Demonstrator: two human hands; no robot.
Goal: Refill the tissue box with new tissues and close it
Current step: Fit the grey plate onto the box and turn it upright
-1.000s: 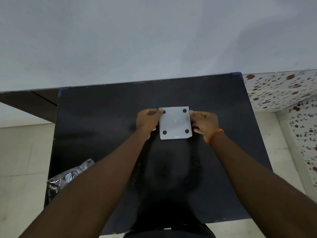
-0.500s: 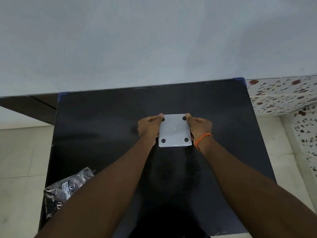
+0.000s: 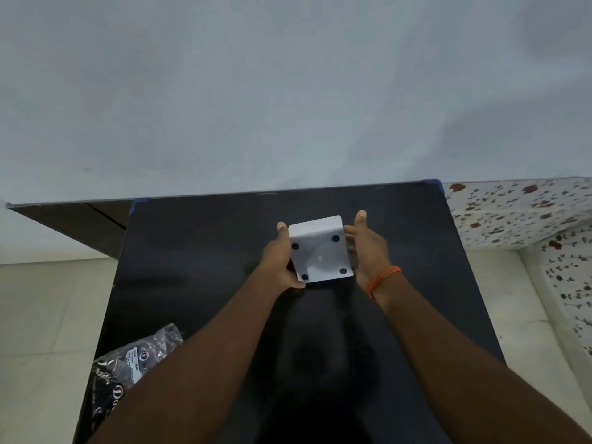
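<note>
A white square tissue box (image 3: 320, 248) is held above the black table (image 3: 198, 251), tilted so its underside with several dark round feet faces me. My left hand (image 3: 278, 261) grips its left side, thumb at the near corner. My right hand (image 3: 368, 248) is against the right side with fingers stretched out, an orange thread on the wrist. A clear plastic pack with dark print (image 3: 128, 366), possibly the new tissues, lies at the table's near left edge, partly behind my left forearm.
A pale wall rises behind the table's far edge. A dark wooden surface (image 3: 73, 222) adjoins at the left. Flower-patterned tiles (image 3: 519, 213) stand at the right, and light floor tiles lie on both sides.
The box has come up off the table and tipped, its far side now showing. My right hand's fingers have spread out along its side. The camera has tilted down slightly.
</note>
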